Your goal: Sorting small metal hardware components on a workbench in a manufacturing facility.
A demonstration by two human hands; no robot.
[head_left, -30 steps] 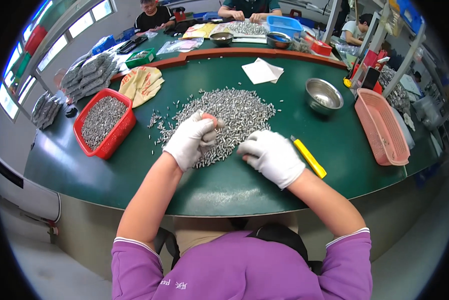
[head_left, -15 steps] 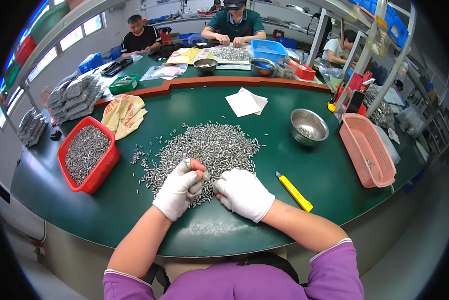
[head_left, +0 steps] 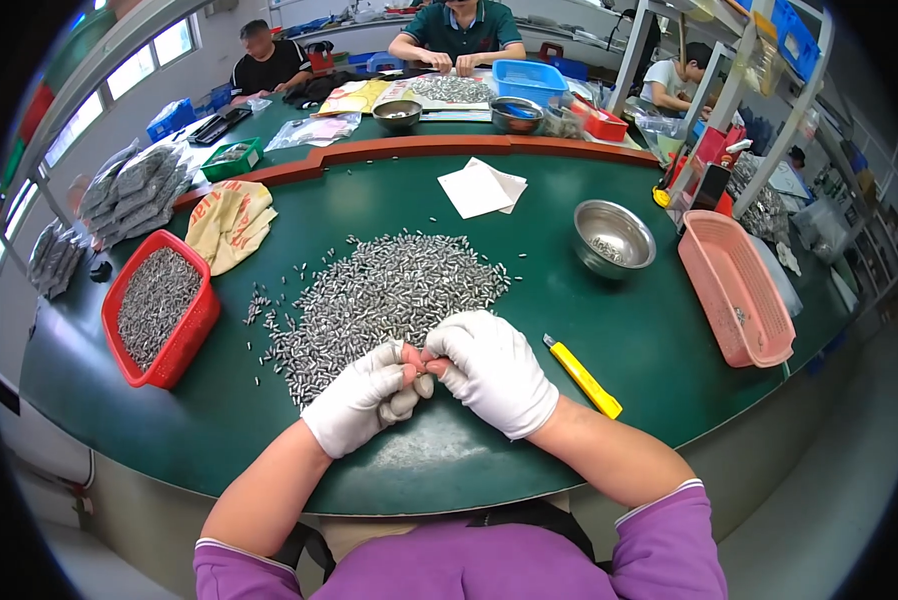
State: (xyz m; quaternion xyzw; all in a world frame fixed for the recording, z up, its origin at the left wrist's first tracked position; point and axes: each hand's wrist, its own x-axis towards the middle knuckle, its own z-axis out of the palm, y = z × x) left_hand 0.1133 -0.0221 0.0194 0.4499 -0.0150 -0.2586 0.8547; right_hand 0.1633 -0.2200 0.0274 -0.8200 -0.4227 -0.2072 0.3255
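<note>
Left hand, white-gloved with bare fingertips, is holding its fingers narrowly curled, close against those of the right hand, which is likewise pinching in; whether a piece is sitting between the tips cannot be told. Small silvery metal pieces are lying in a broad loose pile on the green table, just beyond both hands. Yellow cutter is lying right of the right hand, while a red basket at left is holding similar pieces.
</note>
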